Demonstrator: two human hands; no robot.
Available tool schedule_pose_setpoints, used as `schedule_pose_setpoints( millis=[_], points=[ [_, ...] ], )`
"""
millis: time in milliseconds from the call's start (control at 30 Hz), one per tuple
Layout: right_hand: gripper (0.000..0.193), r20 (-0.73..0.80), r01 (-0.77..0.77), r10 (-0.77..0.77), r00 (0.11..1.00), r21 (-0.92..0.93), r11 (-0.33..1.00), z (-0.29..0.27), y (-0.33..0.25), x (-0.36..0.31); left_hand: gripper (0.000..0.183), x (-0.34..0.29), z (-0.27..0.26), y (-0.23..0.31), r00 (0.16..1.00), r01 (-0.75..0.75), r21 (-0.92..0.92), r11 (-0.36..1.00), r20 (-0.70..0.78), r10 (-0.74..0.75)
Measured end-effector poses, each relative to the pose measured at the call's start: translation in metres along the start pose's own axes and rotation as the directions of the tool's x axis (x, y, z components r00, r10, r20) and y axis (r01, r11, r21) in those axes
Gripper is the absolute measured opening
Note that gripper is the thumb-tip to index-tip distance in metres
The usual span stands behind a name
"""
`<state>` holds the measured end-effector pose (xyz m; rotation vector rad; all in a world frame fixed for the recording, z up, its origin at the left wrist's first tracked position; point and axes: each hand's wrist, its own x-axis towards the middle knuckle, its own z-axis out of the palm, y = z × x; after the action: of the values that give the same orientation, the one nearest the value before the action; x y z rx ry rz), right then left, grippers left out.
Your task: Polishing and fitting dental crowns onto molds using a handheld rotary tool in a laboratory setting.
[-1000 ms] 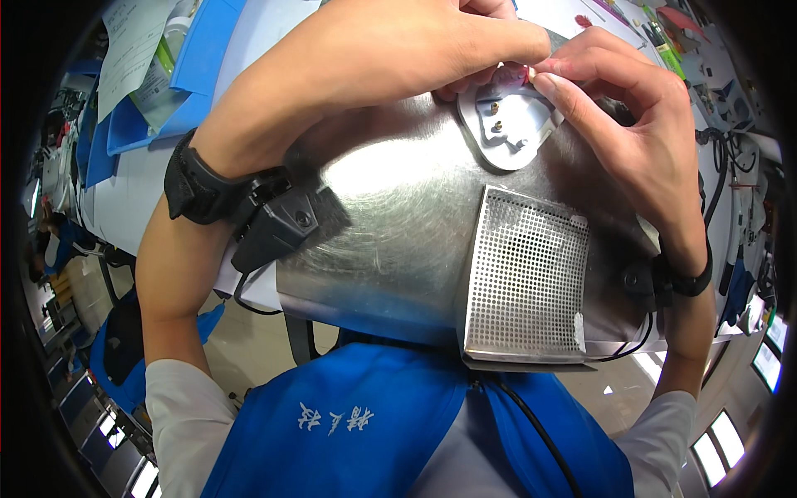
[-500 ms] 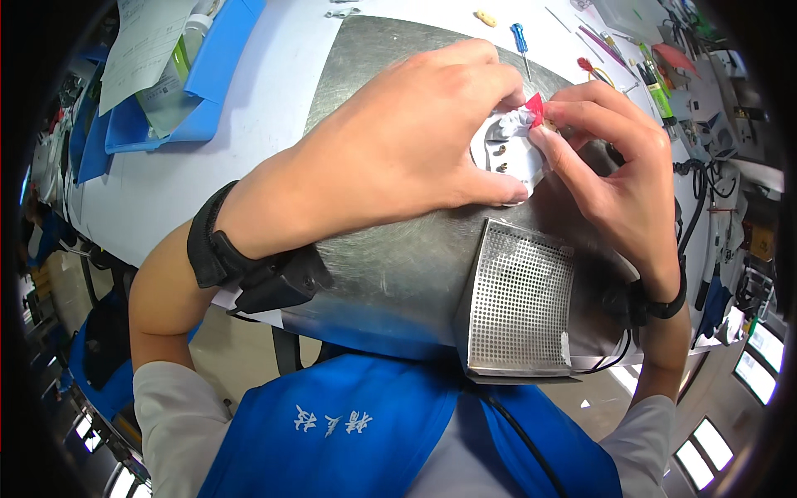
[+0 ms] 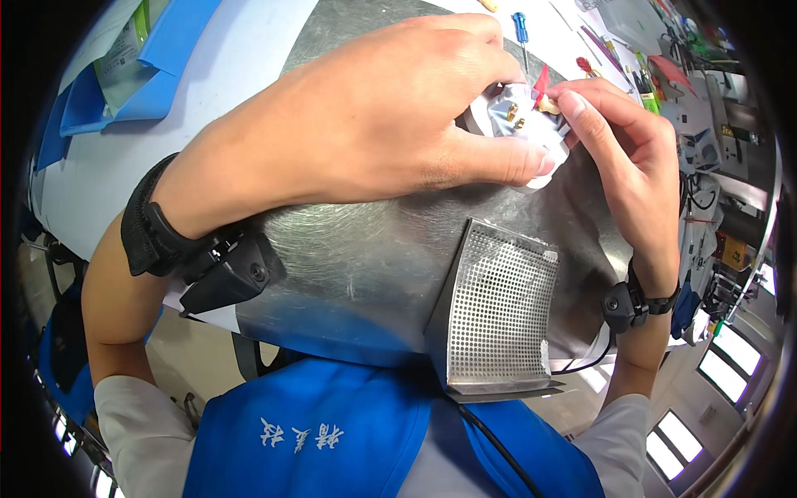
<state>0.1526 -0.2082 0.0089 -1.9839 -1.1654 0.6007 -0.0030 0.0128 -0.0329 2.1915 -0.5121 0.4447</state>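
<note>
My left hand (image 3: 374, 116) is closed around a white plaster dental model (image 3: 535, 133), with the thumb along its near side and the fingers over the far side. Small gold-coloured posts (image 3: 513, 113) stand up from the model. My right hand (image 3: 623, 149) pinches at the model's right side, its thumb and index fingertips by a small cream tooth-like piece (image 3: 548, 105). A thin red sheet (image 3: 542, 80) sticks up beside that piece, next to the fingertips. Whether the pinch is on the sheet, the piece or both is partly hidden.
Below the hands, a perforated metal plate (image 3: 502, 307) stands tilted at the near edge of the metal work surface (image 3: 357, 257). A blue-handled screwdriver (image 3: 520, 29) lies beyond. Blue bins (image 3: 178, 37) stand at the far left, several tools at the far right.
The model is turned and tilted, so its gold posts show from another side. My right thumb has lifted and the cream piece shows more. The whole view has shifted a little.
</note>
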Motion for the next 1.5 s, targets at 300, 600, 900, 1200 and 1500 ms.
schedule_pose_setpoints(
  millis=[300, 600, 900, 1200, 1500],
  points=[
    [0.011, -0.033, 0.120, -0.123, 0.992, -0.079, 0.990, 0.007, -0.003, -0.007, 0.049, 0.001, 0.017, 0.002, 0.988, 0.088, 0.078, 0.993, -0.134, -0.077],
    [0.019, -0.317, 0.213, -0.222, 0.922, -0.064, 0.975, -0.013, -0.032, -0.011, 0.059, 0.001, 0.019, 0.009, 0.984, 0.134, 0.112, 0.985, -0.134, -0.119],
    [0.029, 0.181, -0.088, -0.066, 0.981, 0.727, 0.681, -0.021, 0.015, -0.013, 0.032, 0.011, -0.007, 0.003, 0.792, 0.513, -0.512, 0.689, -0.028, -0.610],
    [0.025, 0.181, -0.052, -0.137, 0.974, 0.766, 0.641, -0.014, 0.018, -0.009, 0.034, 0.030, -0.016, 0.002, 0.771, 0.421, -0.737, 0.528, -0.015, -0.636],
    [0.018, 0.037, 0.107, -0.140, 0.989, 0.467, 0.878, -0.003, -0.003, -0.013, 0.018, 0.029, 0.003, 0.030, 0.906, 0.233, -0.764, 0.602, -0.055, -0.420]
  ],
)
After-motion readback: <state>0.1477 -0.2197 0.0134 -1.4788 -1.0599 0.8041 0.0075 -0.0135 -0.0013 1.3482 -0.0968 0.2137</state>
